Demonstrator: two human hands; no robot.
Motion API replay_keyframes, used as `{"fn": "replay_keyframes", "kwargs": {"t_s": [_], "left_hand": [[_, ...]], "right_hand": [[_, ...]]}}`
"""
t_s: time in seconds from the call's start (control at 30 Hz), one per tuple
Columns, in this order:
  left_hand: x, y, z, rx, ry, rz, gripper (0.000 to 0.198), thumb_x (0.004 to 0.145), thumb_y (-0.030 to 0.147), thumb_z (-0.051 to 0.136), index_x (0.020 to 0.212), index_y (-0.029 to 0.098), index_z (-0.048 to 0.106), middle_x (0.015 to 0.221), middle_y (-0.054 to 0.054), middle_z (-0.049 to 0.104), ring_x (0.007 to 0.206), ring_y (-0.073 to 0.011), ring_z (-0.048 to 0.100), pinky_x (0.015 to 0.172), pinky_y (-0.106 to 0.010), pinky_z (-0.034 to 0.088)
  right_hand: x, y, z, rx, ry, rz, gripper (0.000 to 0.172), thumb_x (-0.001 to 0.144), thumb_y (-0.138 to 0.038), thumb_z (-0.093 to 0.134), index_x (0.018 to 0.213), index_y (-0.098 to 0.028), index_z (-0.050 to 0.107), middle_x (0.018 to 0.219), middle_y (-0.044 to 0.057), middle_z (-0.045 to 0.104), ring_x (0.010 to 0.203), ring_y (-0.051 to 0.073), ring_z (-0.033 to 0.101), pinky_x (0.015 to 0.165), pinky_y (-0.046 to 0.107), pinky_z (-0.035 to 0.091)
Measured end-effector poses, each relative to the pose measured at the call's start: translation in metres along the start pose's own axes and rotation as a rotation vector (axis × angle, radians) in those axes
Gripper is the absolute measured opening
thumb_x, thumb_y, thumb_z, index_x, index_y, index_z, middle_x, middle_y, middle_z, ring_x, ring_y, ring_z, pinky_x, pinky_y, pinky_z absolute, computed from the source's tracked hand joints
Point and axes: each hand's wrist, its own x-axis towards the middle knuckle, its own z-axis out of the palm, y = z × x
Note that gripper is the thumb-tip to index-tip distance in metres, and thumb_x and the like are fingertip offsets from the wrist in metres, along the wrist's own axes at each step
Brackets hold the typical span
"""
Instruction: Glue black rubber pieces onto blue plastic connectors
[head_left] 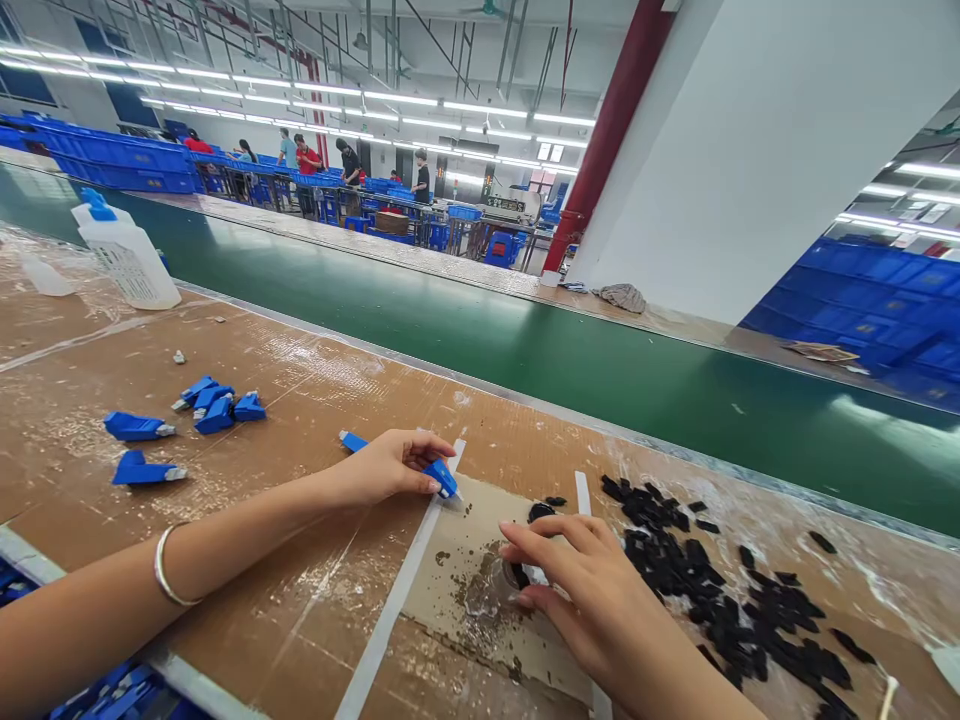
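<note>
The blue part (441, 478) is near the middle of the frame, pinched between the thumb and fingers of my left hand (429, 470), which is closed on it with the other fingers curled. Its pale tip points down and right, over the upper left corner of the card (429, 590). The card lies on the counter (300, 570), speckled with dark spots and wet-looking in the middle.

My right hand (551, 565), right of center toward the bottom, is half open over the card, thumb and fingers bent around something small, clear and dark; I cannot tell whether I grip it.

White tape strips (386, 625) run along both sides of the card. Black pieces (675, 565) lie scattered at lower right. A second blue part (352, 441) shows just behind my left wrist, and more blue parts (215, 412) lie loose at center left. A bracelet (163, 570) circles my left forearm.

At upper left a white bottle (129, 258) with a blue cap stands tilted in view. A green belt (450, 330) crosses behind the counter; beyond it, people (349, 165) stand among blue bins (124, 160).
</note>
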Motion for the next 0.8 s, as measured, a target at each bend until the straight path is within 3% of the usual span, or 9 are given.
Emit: {"fn": "replay_keyframes", "kwargs": {"t_s": [0.23,0.43,0.63,0.8], "left_hand": [[-0.004,0.002,0.006,-0.151,0.009,-0.134,0.038,0.060,0.023,0.077,0.096,0.016,0.066,0.088,-0.004,0.068,0.083,-0.0167,0.062,0.084,-0.036,0.044],[-0.005,0.001,0.009,-0.181,-0.038,-0.124,0.041,0.061,0.022,0.077,0.100,0.018,0.067,0.091,-0.004,0.067,0.085,-0.0152,0.061,0.085,-0.033,0.044],[-0.012,0.007,0.018,-0.232,-0.051,-0.114,0.039,0.059,0.017,0.078,0.097,0.016,0.065,0.091,-0.004,0.064,0.085,-0.0148,0.059,0.078,-0.029,0.045],[-0.025,0.011,0.041,-0.388,-0.196,-0.102,0.047,0.059,0.015,0.078,0.103,0.017,0.061,0.090,-0.003,0.062,0.078,-0.0123,0.059,0.072,-0.026,0.045]], "right_hand": [[0.002,-0.002,0.004,0.041,0.025,0.008,0.051,0.083,0.001,0.049,0.127,-0.024,0.041,0.102,-0.002,0.069,0.096,0.022,0.050,0.082,0.039,0.033],[0.003,-0.001,0.007,0.168,0.026,0.088,0.055,0.080,0.002,0.053,0.125,-0.029,0.045,0.102,-0.003,0.069,0.095,0.020,0.052,0.083,0.038,0.037],[0.003,-0.002,0.006,0.588,0.069,0.405,0.047,0.079,-0.017,0.065,0.119,-0.038,0.052,0.101,-0.006,0.070,0.100,0.019,0.056,0.094,0.041,0.035],[0.006,-0.006,-0.002,0.969,0.178,0.537,0.044,0.073,-0.032,0.073,0.114,-0.035,0.057,0.099,-0.002,0.071,0.101,0.019,0.058,0.101,0.041,0.033]]}}
